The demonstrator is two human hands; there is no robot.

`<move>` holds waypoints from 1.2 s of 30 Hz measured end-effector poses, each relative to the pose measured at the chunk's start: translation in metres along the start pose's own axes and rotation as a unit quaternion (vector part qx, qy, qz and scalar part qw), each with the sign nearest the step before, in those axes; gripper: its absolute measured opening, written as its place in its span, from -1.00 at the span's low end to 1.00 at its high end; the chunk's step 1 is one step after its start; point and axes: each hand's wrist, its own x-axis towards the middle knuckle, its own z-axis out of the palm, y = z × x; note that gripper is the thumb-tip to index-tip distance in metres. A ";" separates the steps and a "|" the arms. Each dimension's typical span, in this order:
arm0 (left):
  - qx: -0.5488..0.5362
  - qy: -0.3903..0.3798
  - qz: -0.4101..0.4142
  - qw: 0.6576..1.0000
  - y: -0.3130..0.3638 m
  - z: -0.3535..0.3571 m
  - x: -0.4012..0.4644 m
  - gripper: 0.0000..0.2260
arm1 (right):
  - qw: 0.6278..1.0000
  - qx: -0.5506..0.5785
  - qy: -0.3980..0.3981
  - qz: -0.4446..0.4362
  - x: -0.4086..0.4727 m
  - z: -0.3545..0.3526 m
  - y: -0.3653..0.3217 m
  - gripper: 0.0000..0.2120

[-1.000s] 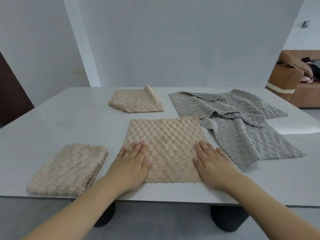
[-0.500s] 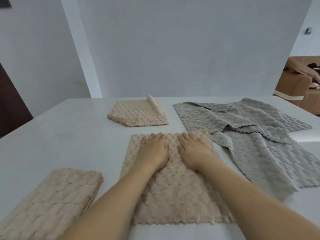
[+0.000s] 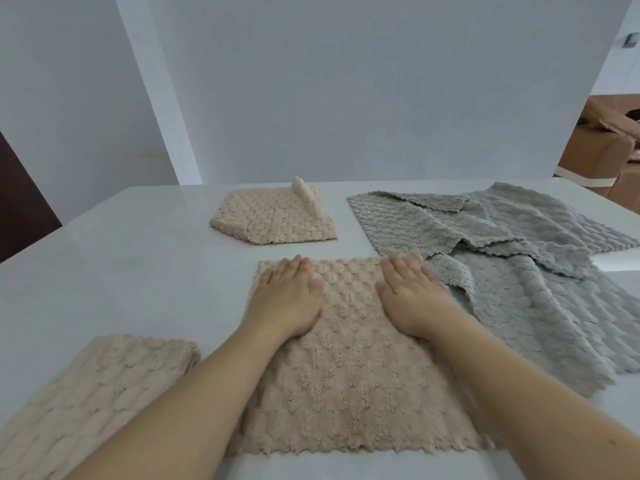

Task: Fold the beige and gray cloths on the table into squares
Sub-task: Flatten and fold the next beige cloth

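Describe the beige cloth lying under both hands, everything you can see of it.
The beige cloth is a fluffy, bumpy-textured towel with scalloped edges, spread flat and roughly square on the white table. The left hand and right hand press on its far part, fingers straight. Its far right corner touches the gray cloths.

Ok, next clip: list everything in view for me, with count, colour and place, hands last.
flat beige cloth: 1, beige, near centre, under both hands
folded beige cloth: 1, beige, near left corner
far beige cloth: 1, beige, far centre, one corner sticking up
gray cloths: overlapping pile, exact count unclear, gray, right side
table: 1, white, under everything
sofa: 1, brown, far right background
left hand: flat on flat beige cloth, far left part
right hand: flat on it, far right part
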 end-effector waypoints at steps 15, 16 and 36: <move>0.013 -0.006 -0.006 1.000 0.002 -0.002 -0.079 -0.46 | 0.999 -0.023 -0.017 -0.028 -0.071 0.004 -0.006 -0.45; 0.019 -0.016 -0.009 1.000 -0.003 -0.005 -0.080 -0.46 | 0.999 -0.025 -0.029 -0.016 -0.071 0.001 0.000 -0.45; 0.033 0.022 0.177 0.983 0.005 -0.050 -0.183 -0.54 | 0.992 0.002 0.076 -0.096 -0.170 -0.019 -0.026 -0.56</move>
